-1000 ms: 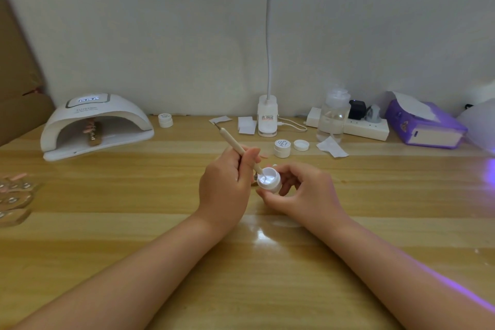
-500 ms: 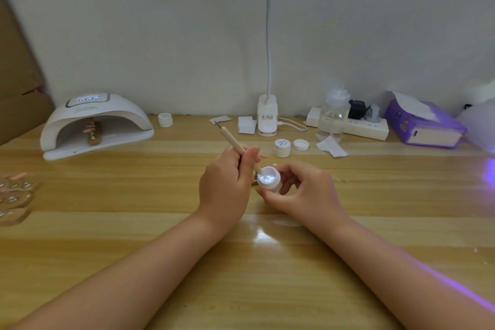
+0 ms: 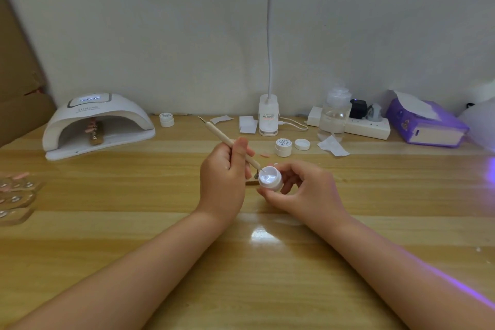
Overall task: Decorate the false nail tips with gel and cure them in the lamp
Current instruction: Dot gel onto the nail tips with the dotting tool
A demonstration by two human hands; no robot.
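My left hand (image 3: 223,177) grips a thin wooden-handled nail tool (image 3: 218,134), its lower tip at the rim of a small open white gel jar (image 3: 270,177). My right hand (image 3: 305,191) holds that jar tilted toward me just above the table. A small wooden nail stand (image 3: 253,181) lies behind the jar, mostly hidden. One loose pink nail tip (image 3: 265,154) lies on the table beyond my hands. The white curing lamp (image 3: 96,123) stands at the back left with a stand of pink nail tips (image 3: 95,132) inside.
Wooden stands with nail tips (image 3: 16,193) lie at the left edge. A closed jar (image 3: 283,146), a loose lid (image 3: 302,144), another jar (image 3: 166,119), paper wipes (image 3: 247,124), desk lamp base (image 3: 268,115), clear bottle (image 3: 335,115), power strip (image 3: 368,127) and purple tissue box (image 3: 426,126) line the back.
The tool's tip has drawn back from the middle of the gel to the jar's left rim, and my left hand has shifted slightly left. My right hand and the jar have hardly moved.
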